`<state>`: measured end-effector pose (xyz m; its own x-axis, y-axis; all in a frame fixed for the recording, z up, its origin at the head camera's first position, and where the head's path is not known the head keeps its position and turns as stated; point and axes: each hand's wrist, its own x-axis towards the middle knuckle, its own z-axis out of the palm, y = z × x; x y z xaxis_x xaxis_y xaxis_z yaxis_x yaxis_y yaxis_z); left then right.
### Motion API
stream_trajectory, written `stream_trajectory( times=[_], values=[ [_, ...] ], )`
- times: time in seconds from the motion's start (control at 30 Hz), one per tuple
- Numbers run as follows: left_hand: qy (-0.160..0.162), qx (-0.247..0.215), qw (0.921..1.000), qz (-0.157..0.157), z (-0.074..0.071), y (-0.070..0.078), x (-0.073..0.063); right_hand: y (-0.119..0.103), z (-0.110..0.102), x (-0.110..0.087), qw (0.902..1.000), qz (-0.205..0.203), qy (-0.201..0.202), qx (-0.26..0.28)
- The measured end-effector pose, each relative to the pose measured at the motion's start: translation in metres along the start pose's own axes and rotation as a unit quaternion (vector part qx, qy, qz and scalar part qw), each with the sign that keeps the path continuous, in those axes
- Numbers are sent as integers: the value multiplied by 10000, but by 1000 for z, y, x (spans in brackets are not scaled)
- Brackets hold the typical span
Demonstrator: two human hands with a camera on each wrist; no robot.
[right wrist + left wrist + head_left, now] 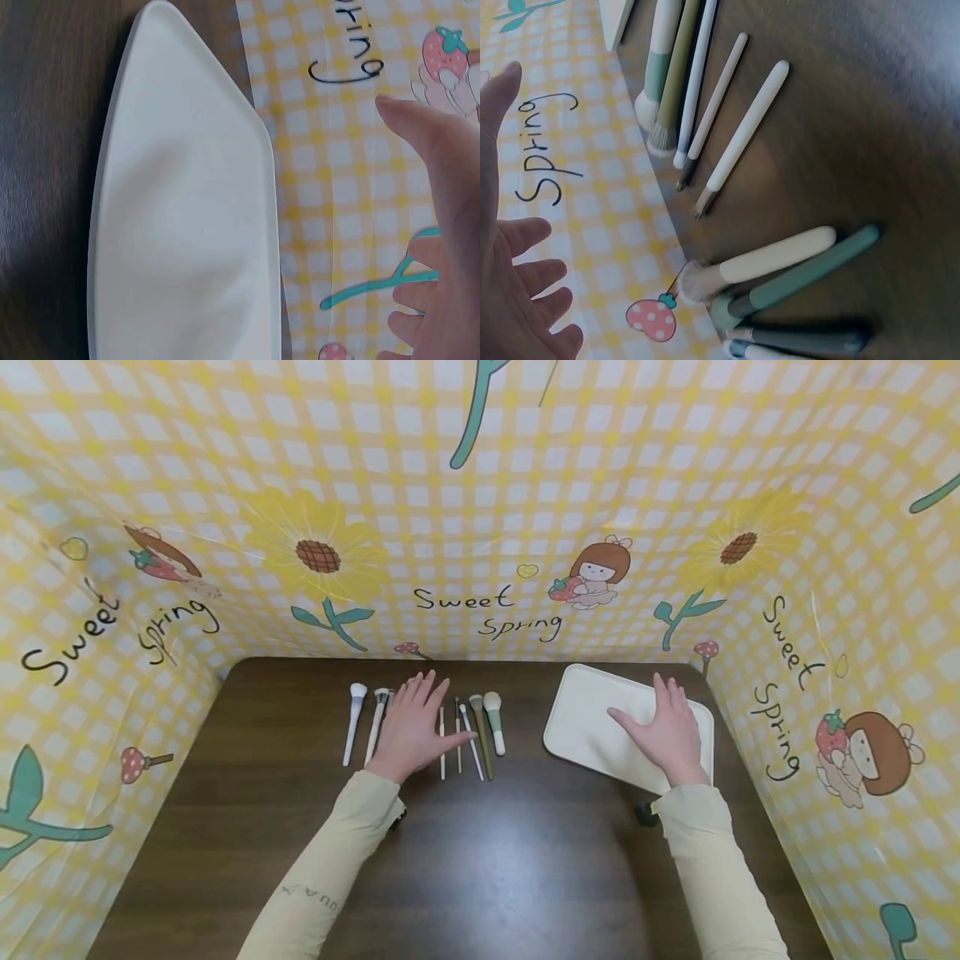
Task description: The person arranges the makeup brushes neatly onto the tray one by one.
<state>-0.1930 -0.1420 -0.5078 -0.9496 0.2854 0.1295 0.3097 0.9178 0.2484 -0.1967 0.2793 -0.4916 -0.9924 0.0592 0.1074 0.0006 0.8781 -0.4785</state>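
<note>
A row of makeup brushes lies on the table, bristles toward the back. My left hand [414,731] hovers over the middle of the row, fingers spread and holding nothing, and hides part of it. At the left end is a white brush [351,731]; at the right end, a white-and-green brush [496,727] beside an olive brush [481,735]. Beneath the left hand, the left wrist view shows a cream brush [776,255], a green brush [814,266] and a dark brush [802,337]. My right hand [670,737] is above a white tray [588,714], thumb held apart, gripping nothing.
The dark wooden table [480,860] extends in front of the brushes and tray. A yellow checked cloth [465,527] with printed flowers and lettering stands around its back and sides. The tray sits at an angle near the table's right edge.
</note>
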Motion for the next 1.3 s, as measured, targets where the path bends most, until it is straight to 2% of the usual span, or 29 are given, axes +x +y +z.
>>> stream_trajectory(
  times=[0.2, 0.37, 0.57, 0.8, 1.07, 1.3],
  values=[
    [-51, -205, 9998, 27, 10, 7, -3, 16, -5, -4, 9996, 216, -38, 152],
    [-82, -580, 9983, -12, 17, 14, -5, 32, -10, -9, 9981, 591, -59, 149],
    [-102, -789, 9968, -30, 24, 19, -5, 47, -16, -16, 9928, 1169, -157, 191],
    [-123, -909, 9958, 52, 31, 25, -2, 60, -19, -23, 9857, 1612, -399, 280],
    [-40, -916, 9956, 218, 37, 37, 0, 78, -19, -33, 9837, 1702, -563, 107],
    [-56, -1233, 9922, 172, 47, 49, 0, 87, -21, -41, 9773, 1834, -1011, -311]
  ],
)
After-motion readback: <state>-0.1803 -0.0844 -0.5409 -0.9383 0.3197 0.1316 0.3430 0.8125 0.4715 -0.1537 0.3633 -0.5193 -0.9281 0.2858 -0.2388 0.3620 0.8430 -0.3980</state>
